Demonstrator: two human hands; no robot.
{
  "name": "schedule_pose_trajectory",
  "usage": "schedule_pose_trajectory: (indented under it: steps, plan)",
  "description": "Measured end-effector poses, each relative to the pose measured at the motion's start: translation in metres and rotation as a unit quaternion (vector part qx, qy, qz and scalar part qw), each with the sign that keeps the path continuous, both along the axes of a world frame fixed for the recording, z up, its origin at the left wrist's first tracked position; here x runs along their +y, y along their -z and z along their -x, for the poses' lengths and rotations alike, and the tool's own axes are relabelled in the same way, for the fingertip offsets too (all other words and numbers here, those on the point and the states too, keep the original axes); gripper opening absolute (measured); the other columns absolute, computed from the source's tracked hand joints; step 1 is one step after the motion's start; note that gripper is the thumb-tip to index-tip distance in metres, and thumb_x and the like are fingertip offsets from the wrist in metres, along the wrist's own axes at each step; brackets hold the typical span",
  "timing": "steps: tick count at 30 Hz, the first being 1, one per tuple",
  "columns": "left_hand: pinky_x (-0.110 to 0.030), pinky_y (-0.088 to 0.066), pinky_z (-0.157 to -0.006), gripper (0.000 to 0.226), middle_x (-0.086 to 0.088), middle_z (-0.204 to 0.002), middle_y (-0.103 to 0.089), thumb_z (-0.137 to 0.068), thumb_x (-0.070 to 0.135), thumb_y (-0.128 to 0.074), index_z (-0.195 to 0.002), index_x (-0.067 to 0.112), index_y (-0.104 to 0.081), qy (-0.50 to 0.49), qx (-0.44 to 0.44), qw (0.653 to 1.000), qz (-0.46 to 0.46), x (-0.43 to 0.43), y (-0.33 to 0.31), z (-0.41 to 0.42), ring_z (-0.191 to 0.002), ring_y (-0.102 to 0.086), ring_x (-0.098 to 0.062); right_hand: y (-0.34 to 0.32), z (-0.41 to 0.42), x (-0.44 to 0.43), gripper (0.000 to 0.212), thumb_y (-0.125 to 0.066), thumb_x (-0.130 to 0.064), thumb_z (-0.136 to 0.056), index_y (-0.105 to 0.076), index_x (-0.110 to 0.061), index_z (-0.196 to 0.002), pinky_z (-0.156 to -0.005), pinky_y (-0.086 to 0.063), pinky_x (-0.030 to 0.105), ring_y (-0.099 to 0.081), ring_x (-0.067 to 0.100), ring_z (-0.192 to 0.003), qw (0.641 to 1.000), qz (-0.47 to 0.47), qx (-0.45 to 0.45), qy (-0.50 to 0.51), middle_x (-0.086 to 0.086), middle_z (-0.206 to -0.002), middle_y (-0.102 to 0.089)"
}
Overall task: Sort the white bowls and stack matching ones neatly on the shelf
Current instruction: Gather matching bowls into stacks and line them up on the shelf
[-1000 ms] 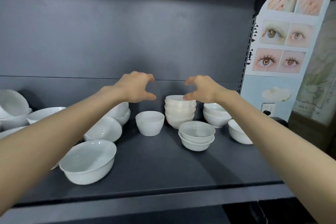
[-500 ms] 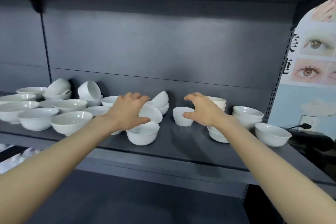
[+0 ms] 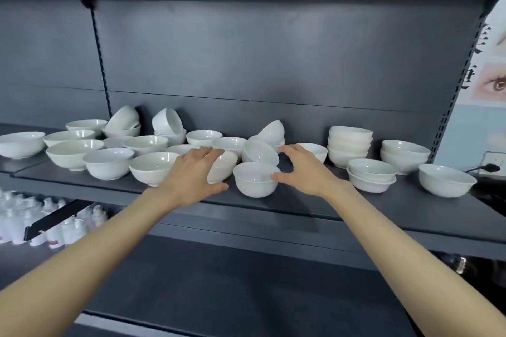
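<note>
Left hand (image 3: 191,176) spread open over a tilted bowl (image 3: 223,165), right hand (image 3: 305,169) open, thumb touching a small bowl (image 3: 254,180). A tall stack (image 3: 349,145) stands at the right, but most bowls sit loose, so it's early going.

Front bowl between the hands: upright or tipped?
Upright. The front bowl sits base-down on the shelf, with its rim level and facing up and its interior empty.
</note>
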State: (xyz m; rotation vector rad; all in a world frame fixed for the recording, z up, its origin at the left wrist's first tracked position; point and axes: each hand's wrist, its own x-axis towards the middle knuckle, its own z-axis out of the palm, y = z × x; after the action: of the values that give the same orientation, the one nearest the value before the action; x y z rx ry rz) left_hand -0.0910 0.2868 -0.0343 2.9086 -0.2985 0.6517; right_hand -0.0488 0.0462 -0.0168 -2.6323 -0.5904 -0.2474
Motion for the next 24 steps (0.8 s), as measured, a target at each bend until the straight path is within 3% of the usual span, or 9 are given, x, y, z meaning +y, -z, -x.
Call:
schedule_pose_trajectory:
  steps: [3,7,11,15,17,20,22,24]
  plan:
    - [-0.037,-0.033,-0.105,0.075,-0.003,-0.147,-0.039,-0.084,0.048,-0.065,-0.146,0.021,-0.033,0.035,0.018,0.999,0.028,0.009,0.016,-0.011,-0.132,-0.036,-0.026,0.014,0.0,0.014,0.075,-0.07,-0.039,-0.085,-0.035,-0.015,-0.147,-0.099,-0.035,0.028,-0.039,0.02,-0.132,0.998,-0.055,0.037,0.013,0.004,-0.147,-0.039]
    - [-0.031,-0.034,-0.103,0.07,-0.001,-0.141,-0.043,-0.085,0.042,-0.067,-0.143,0.016,-0.038,0.096,0.018,0.989,0.108,0.017,0.037,-0.026,-0.129,-0.038,-0.02,0.028,-0.004,0.026,0.076,-0.075,-0.033,-0.083,-0.034,-0.014,-0.145,-0.086,-0.031,0.015,-0.043,0.01,-0.117,0.984,-0.157,0.072,0.044,-0.007,-0.129,-0.044]
    - [-0.024,-0.038,-0.097,0.061,-0.001,-0.13,-0.052,-0.083,0.037,-0.071,-0.133,0.01,-0.048,0.134,0.067,0.968,0.203,0.024,0.052,-0.041,-0.12,-0.049,-0.017,0.045,-0.014,0.031,0.101,-0.08,-0.045,-0.073,-0.022,-0.018,-0.151,-0.1,-0.036,0.026,-0.045,0.016,-0.13,0.968,-0.204,0.111,0.094,-0.002,-0.149,-0.038]
    - [-0.031,-0.044,-0.099,0.062,-0.004,-0.132,-0.053,-0.08,0.038,-0.074,-0.131,0.012,-0.048,0.163,0.145,0.94,0.262,0.022,0.062,-0.058,-0.12,-0.051,-0.018,0.05,-0.02,0.037,0.102,-0.081,-0.046,-0.071,-0.024,-0.017,-0.151,-0.102,-0.037,0.028,-0.045,0.015,-0.13,0.956,-0.232,0.139,0.111,-0.002,-0.148,-0.041]
    - [-0.031,-0.043,-0.103,0.074,-0.007,-0.14,-0.049,-0.081,0.037,-0.073,-0.141,0.011,-0.039,0.164,0.173,0.929,0.283,0.02,0.065,-0.065,-0.123,-0.05,-0.017,0.051,-0.022,0.038,0.096,-0.082,-0.044,-0.071,-0.032,-0.013,-0.147,-0.103,-0.039,0.031,-0.048,0.015,-0.126,0.951,-0.248,0.144,0.113,0.0,-0.143,-0.046]
    - [-0.024,-0.038,-0.101,0.077,-0.007,-0.141,-0.048,-0.083,0.036,-0.071,-0.145,0.009,-0.035,0.167,0.179,0.925,0.291,0.015,0.069,-0.073,-0.123,-0.05,-0.017,0.054,-0.024,0.038,0.076,-0.082,-0.051,-0.063,-0.056,-0.004,-0.116,-0.09,-0.044,0.035,-0.056,0.017,-0.098,0.952,-0.255,0.14,0.101,0.016,-0.114,-0.062]
    - [-0.021,-0.037,-0.096,0.066,-0.005,-0.138,-0.052,-0.084,0.034,-0.071,-0.139,0.011,-0.043,0.18,0.175,0.927,0.278,0.011,0.07,-0.075,-0.121,-0.051,-0.016,0.056,-0.025,0.037,0.064,-0.081,-0.051,-0.06,-0.063,-0.009,-0.105,-0.094,-0.046,0.037,-0.06,0.023,-0.1,0.951,-0.259,0.134,0.104,0.015,-0.109,-0.065]
    - [-0.021,-0.038,-0.094,0.057,-0.001,-0.132,-0.056,-0.084,0.033,-0.07,-0.134,0.016,-0.048,0.195,0.169,0.926,0.276,0.008,0.073,-0.078,-0.116,-0.053,-0.015,0.057,-0.025,0.038,0.046,-0.084,-0.039,-0.068,-0.067,-0.016,-0.104,-0.097,-0.046,0.035,-0.062,0.02,-0.108,0.948,-0.274,0.125,0.106,0.006,-0.109,-0.069]
